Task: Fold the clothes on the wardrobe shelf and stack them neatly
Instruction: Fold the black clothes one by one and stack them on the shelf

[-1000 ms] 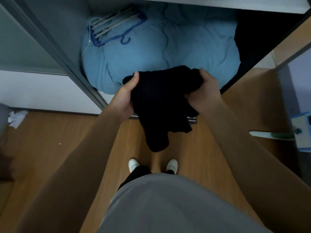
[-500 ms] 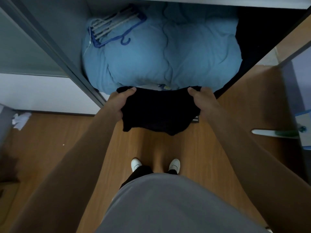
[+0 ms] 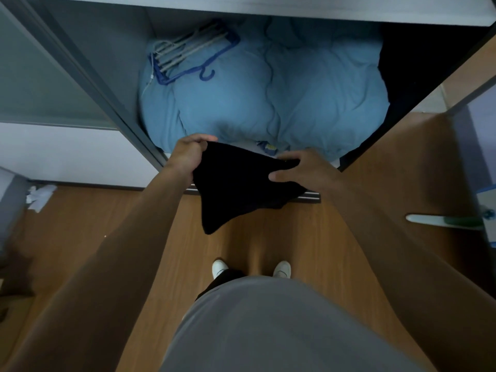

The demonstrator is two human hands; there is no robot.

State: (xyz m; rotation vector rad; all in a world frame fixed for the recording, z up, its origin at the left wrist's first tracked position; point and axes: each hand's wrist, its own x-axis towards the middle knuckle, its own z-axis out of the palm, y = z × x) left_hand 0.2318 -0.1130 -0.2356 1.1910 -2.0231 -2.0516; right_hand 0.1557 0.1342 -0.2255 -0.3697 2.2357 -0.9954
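Note:
A black garment (image 3: 236, 189) hangs in the air in front of the open wardrobe, just outside its lower edge. My left hand (image 3: 188, 154) grips its upper left corner with curled fingers. My right hand (image 3: 303, 167) holds its upper right edge, thumb under and fingers over the cloth. The garment's lower part droops to a point toward the floor. Behind it, a bulky light blue quilt (image 3: 268, 89) fills the wardrobe shelf.
Blue and white hangers (image 3: 188, 52) lie on the quilt's back left. A dark pile (image 3: 413, 63) sits at the shelf's right. The sliding door frame (image 3: 88, 84) stands left. Crumpled white paper (image 3: 40, 197) lies on the wooden floor; a white-handled tool (image 3: 440, 220) at right.
The garment went from bunched between both hands to stretched flat, and now my hands have drawn closer, with the left side raised and the cloth drooping to a point.

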